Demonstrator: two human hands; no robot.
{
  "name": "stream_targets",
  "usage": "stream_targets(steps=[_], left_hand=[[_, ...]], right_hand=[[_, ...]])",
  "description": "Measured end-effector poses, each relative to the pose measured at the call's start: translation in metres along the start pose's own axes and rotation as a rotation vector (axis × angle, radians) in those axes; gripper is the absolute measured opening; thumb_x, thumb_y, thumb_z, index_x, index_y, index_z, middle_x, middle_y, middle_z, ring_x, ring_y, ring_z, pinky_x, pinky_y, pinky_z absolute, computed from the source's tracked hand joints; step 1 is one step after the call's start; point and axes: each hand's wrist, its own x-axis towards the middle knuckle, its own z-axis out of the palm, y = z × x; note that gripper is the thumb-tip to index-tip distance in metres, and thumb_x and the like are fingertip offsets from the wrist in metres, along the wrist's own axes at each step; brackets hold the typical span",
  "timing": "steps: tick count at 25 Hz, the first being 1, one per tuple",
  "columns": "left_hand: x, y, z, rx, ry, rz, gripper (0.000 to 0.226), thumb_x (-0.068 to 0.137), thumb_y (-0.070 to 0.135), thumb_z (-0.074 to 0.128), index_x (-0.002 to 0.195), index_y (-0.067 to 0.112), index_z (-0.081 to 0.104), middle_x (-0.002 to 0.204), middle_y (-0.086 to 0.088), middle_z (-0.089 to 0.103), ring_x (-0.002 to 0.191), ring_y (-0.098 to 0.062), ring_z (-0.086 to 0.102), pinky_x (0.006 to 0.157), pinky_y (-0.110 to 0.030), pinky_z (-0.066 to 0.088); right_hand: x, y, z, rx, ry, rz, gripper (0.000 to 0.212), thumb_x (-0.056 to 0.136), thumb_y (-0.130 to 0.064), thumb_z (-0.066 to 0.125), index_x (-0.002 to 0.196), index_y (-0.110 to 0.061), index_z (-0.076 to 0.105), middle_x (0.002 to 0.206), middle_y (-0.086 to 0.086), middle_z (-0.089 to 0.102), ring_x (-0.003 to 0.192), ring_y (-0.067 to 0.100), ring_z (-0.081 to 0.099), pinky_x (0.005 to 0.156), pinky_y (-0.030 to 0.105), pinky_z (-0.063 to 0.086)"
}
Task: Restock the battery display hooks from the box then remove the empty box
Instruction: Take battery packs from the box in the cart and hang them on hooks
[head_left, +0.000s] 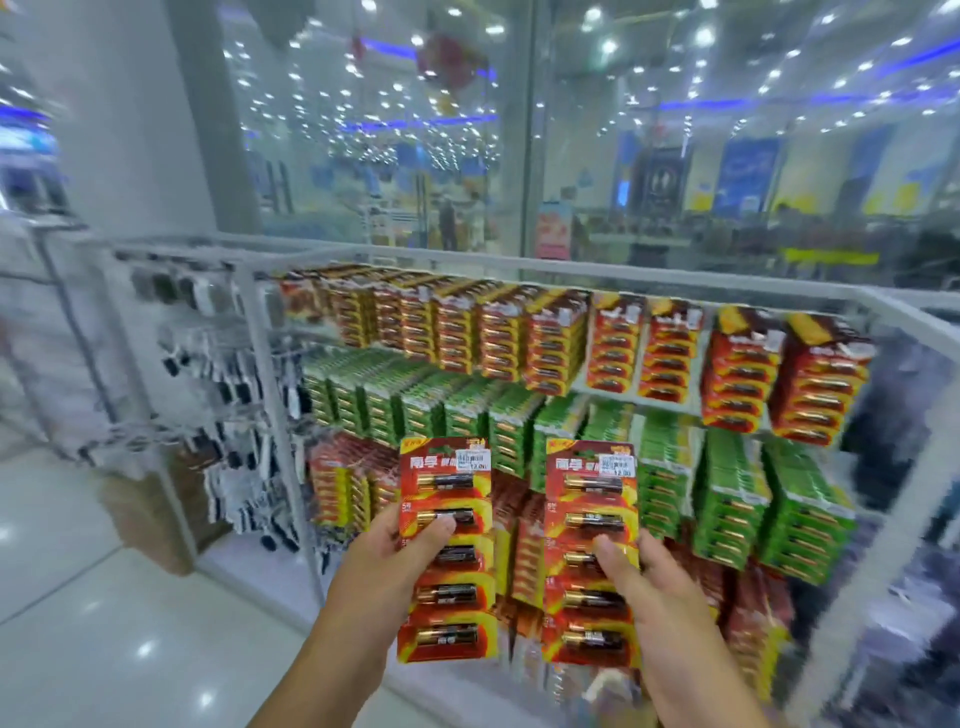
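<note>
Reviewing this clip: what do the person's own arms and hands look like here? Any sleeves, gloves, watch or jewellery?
Both forearms are bare as far as the frame shows, with no sleeve edge in view. The left hand and the right hand wear no gloves. No watch, bracelet or ring shows on the visible wrists and fingers. Nails look short and unpainted.

You could not read the price stickers (472, 460) on the two battery cards; motion blur smeared the hanging packs (737, 364), and the lower edge cut off both your forearms.
</note>
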Motion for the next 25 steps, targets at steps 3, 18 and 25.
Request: stream_targets(steps=[3, 18, 25], left_hand=[[0.031, 0.030, -0.073, -0.001, 0.021, 0.053, 0.023, 0.096, 0.030, 0.071, 0.118, 0.021, 0.071, 0.102, -0.011, 0.080, 0.092, -0.034, 0.079, 0.086, -0.052, 0.061], [0.218, 0.117, -0.277, 0.012, -0.074, 0.050, 0.016, 0.100, 0.027, 0.067, 0.114, 0.022, 0.073, 0.097, -0.009, 0.081, 0.085, -0.033, 0.080, 0.071, -0.044, 0.063], [0.336, 0.126, -0.277, 0.039, -0.106, 0.062, 0.019, 0.100, 0.027, 0.067, 0.119, 0.023, 0.069, 0.096, -0.004, 0.082, 0.082, -0.026, 0.080, 0.057, -0.032, 0.062]], right_hand=[[0.026, 0.008, 0.083, -0.002, -0.022, -0.019, 0.040, 0.087, -0.044, 0.075, 0.122, -0.026, 0.066, 0.103, -0.005, 0.081, 0.087, 0.014, 0.079, 0.066, 0.031, 0.062], [0.163, 0.046, 0.328, 0.000, 0.119, -0.032, 0.066, 0.074, -0.053, 0.082, 0.131, -0.022, 0.066, 0.114, -0.001, 0.079, 0.111, 0.028, 0.072, 0.105, 0.056, 0.053], [0.275, 0.047, 0.362, -0.006, 0.109, -0.080, 0.046, 0.081, -0.050, 0.078, 0.121, -0.028, 0.071, 0.110, -0.001, 0.080, 0.105, 0.028, 0.075, 0.100, 0.055, 0.057]])
